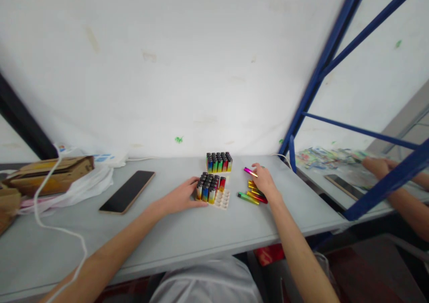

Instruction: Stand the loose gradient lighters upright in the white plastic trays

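My left hand is wrapped around the left side of a white tray, its thumb along the front. Upright metallic lighters with black tops fill the tray's left part, while holes show at its right front. My right hand is closed with its fingers at the gold end of a purple lighter; the exact grip is partly hidden. Under and beside that hand lie several loose lighters, among them a green-and-gold one. Behind the tray stands a full block of upright lighters.
A dark-screened phone lies on the grey table at left. Farther left are a cardboard box, plastic bags and a white cable. A blue metal frame rises at right; another person's arms are beyond it.
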A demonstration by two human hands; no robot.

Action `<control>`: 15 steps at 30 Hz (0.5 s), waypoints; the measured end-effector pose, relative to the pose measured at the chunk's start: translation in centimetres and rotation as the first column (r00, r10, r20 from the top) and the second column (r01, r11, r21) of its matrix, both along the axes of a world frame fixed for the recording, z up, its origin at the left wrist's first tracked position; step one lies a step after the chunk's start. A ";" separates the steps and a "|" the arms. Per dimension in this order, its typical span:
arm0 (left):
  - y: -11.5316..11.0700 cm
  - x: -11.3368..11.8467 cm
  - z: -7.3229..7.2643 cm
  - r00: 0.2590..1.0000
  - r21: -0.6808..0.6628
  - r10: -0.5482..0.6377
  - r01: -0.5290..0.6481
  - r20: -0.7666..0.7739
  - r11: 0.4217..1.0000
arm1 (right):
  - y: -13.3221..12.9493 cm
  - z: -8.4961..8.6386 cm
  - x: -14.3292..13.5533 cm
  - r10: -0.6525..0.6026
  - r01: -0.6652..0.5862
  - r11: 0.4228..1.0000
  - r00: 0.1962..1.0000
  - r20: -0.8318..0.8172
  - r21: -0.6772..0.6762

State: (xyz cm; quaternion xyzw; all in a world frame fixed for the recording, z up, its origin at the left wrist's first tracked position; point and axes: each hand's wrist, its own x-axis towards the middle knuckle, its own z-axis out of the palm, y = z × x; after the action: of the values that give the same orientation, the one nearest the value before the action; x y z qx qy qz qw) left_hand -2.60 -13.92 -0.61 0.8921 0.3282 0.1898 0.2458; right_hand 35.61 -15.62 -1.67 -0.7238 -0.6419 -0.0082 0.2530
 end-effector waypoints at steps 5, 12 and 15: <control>0.2 0.0 -0.1 1.000 -0.004 0.016 -0.016 -0.006 1.000 | 0.6 0.4 -0.7 0.020 0.039 0.976 0.963 -0.267 0.216; 0.6 -0.2 -0.8 1.000 -0.005 0.000 0.000 0.011 1.000 | -0.4 3.2 -3.7 0.307 -0.124 0.952 0.429 -0.850 0.281; 0.6 -0.2 -0.8 1.000 0.000 -0.002 0.002 0.013 1.000 | -1.6 4.5 -5.8 0.337 -0.231 0.931 0.243 -0.910 0.283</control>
State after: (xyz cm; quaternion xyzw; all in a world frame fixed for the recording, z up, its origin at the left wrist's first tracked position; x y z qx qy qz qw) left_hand -2.76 -13.36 -1.46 0.8911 0.3257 0.1953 0.2483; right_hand 29.85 -17.22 2.83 -0.4472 -0.4866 0.4364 0.6106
